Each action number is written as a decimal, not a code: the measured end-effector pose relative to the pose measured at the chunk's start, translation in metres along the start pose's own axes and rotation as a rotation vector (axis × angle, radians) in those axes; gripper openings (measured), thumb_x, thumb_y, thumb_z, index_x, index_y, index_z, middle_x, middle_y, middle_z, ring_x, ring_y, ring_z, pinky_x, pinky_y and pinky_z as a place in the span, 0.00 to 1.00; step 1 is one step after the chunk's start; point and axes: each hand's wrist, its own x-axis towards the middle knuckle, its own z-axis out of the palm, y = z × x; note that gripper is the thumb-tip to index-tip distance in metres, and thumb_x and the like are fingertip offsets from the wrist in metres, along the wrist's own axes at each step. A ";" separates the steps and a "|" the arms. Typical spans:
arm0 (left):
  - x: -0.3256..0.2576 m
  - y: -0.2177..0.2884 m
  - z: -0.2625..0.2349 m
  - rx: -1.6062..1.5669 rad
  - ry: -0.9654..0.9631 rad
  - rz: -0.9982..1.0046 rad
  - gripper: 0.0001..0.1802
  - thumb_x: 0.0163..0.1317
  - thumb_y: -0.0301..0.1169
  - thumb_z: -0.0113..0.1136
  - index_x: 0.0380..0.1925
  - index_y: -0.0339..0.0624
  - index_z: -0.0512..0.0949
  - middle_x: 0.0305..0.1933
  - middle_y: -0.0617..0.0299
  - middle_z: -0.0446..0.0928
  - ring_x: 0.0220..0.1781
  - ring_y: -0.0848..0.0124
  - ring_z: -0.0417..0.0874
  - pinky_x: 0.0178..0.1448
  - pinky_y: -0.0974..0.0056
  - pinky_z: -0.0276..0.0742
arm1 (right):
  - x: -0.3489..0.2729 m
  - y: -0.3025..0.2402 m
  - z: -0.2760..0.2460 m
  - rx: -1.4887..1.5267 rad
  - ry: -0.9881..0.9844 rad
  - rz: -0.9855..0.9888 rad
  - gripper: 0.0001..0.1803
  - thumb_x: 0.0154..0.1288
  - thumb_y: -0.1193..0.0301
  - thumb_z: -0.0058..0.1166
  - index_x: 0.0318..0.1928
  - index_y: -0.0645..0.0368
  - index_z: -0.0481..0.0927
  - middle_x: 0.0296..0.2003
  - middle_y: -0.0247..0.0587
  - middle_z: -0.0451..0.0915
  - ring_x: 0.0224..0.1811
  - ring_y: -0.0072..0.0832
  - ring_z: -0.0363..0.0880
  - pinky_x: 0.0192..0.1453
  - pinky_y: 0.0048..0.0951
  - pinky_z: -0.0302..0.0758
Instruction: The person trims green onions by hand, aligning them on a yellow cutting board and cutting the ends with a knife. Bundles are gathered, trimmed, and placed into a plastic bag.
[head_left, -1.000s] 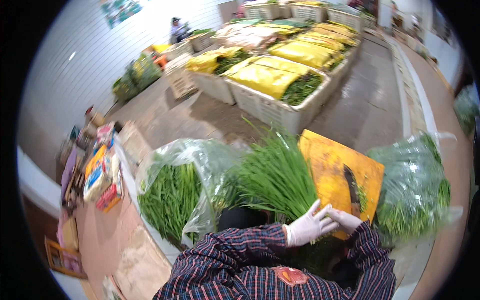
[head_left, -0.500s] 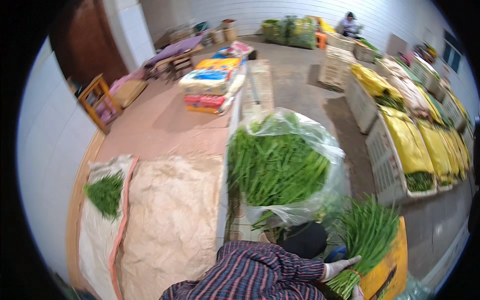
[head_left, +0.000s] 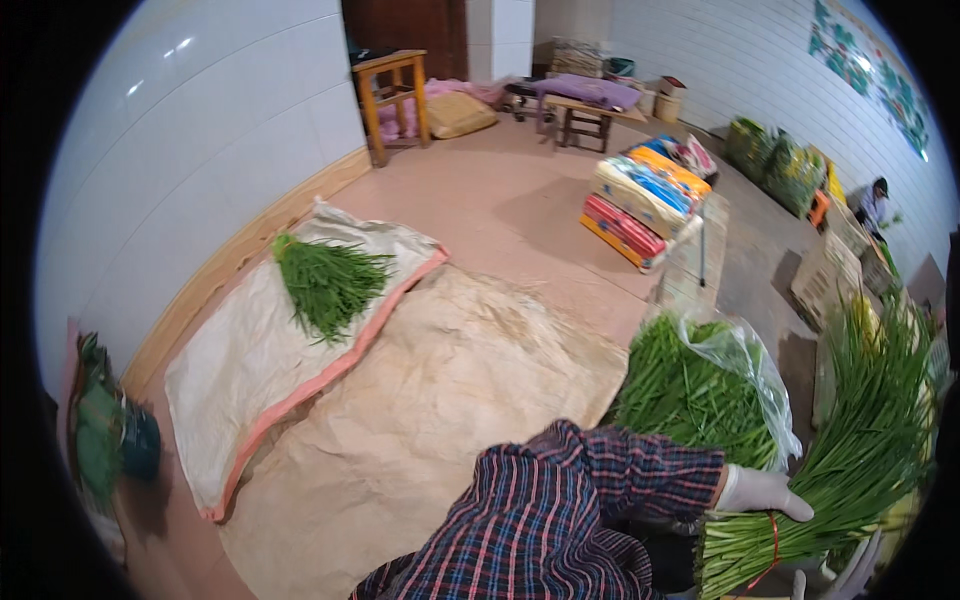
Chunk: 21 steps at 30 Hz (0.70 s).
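Note:
My left hand (head_left: 762,493), in a pale glove, grips a large bundle of chives (head_left: 850,420) near its pale cut ends. A red tie (head_left: 774,545) rings the bundle just below that hand. Gloved fingers of my right hand (head_left: 858,568) show at the bundle's lower right side, holding it from beneath; part of this hand is hidden. The long green leaves point up and to the right. Left of the bundle, a clear plastic bag (head_left: 765,365) holds loose chives (head_left: 690,390). A smaller bunch of chives (head_left: 335,280) lies on a white woven sack (head_left: 250,370).
A tan sheet (head_left: 450,370) covers the raised floor beside me. Packs of tissue (head_left: 650,195) are stacked near its edge. Beyond stand a wooden stool (head_left: 390,75), a low bench (head_left: 585,105) and crates (head_left: 828,275). Another person (head_left: 873,205) sits far right. A dark bucket (head_left: 140,440) stands left.
My view has swung left, bringing the white sack and small bunch nearer the middle. The tied bundle, still in my hands, has come up off the yellow surface.

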 end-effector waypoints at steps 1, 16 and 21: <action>-0.015 0.013 0.007 -0.067 -0.007 -0.032 0.27 0.61 0.40 0.59 0.57 0.39 0.69 0.49 0.61 0.77 0.47 0.71 0.76 0.52 0.65 0.73 | 0.008 0.002 0.005 -0.051 0.022 -0.101 0.43 0.58 0.46 0.57 0.64 0.62 0.60 0.61 0.59 0.64 0.61 0.58 0.63 0.62 0.53 0.63; -0.206 0.067 -0.055 0.800 0.758 0.344 0.28 0.59 0.43 0.58 0.52 0.33 0.69 0.34 0.55 0.78 0.37 0.74 0.81 0.42 0.72 0.75 | 0.088 -0.086 0.102 1.672 -0.269 0.510 0.39 0.54 0.73 0.61 0.65 0.65 0.57 0.57 0.49 0.68 0.53 0.37 0.70 0.60 0.36 0.67; -0.234 0.007 -0.042 0.649 0.851 0.889 0.58 0.48 0.38 0.69 0.70 0.36 0.40 0.71 0.47 0.49 0.73 0.62 0.51 0.74 0.60 0.46 | 0.178 -0.204 0.093 2.137 -0.512 0.337 0.36 0.57 0.67 0.58 0.64 0.64 0.58 0.54 0.47 0.71 0.55 0.35 0.72 0.60 0.30 0.68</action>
